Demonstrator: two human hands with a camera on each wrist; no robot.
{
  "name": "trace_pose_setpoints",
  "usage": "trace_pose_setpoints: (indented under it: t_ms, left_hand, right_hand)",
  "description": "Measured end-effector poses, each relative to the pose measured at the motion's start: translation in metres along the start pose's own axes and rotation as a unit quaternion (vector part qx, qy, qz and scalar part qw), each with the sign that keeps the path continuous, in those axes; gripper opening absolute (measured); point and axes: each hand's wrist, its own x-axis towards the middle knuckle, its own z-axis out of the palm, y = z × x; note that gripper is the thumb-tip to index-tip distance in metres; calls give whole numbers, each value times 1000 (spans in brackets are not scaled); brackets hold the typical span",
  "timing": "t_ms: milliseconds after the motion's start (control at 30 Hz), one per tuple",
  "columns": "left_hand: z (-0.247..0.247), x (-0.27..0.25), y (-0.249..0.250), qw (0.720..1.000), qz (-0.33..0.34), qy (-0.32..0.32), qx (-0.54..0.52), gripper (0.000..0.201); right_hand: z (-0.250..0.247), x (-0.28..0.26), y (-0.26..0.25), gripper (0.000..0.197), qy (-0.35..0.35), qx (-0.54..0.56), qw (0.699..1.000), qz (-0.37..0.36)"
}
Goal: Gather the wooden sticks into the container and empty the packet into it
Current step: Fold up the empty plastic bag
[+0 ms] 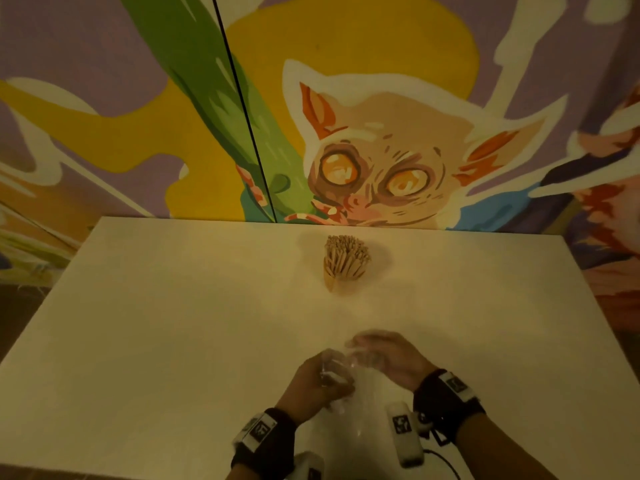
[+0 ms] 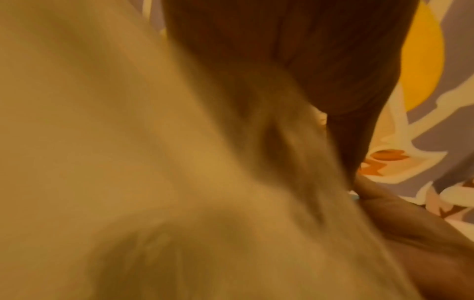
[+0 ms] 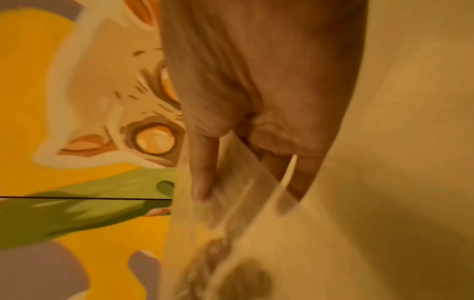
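A small wooden container (image 1: 341, 283) stands upright near the far middle of the white table (image 1: 156, 323), packed with several wooden sticks (image 1: 347, 252) that fan out of its top. Near the front edge, both hands hold a clear plastic packet (image 1: 349, 386). My left hand (image 1: 320, 382) grips its left side with curled fingers. My right hand (image 1: 384, 355) curls over its top right. In the right wrist view the thumb (image 3: 205, 178) and fingers pinch the clear packet (image 3: 246, 182). The left wrist view is blurred; the packet's contents cannot be made out.
A painted mural wall (image 1: 363, 150) rises directly behind the table's far edge. Black wrist straps with white camera units (image 1: 405, 434) sit on both wrists, and a cable trails at the front edge.
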Motion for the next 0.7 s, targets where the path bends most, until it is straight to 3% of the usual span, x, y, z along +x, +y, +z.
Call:
trace_pose_setpoints:
  t_ms: [133, 367, 467, 700]
  left_hand:
    - [6, -4, 8, 999, -27, 7, -30, 15]
    - [5, -10, 5, 999, -39, -15, -15, 21]
    - [3, -13, 4, 999, -47, -15, -19, 28]
    - [-7, -23, 2, 996, -68, -36, -52, 10]
  right_hand:
    - [5, -8, -40, 19, 18, -1, 998, -65]
    - [1, -16, -84, 34, 46, 30, 992, -110]
    - [0, -17, -87, 34, 46, 29, 991, -119]
    - [-2, -16, -84, 29, 55, 26, 987, -147]
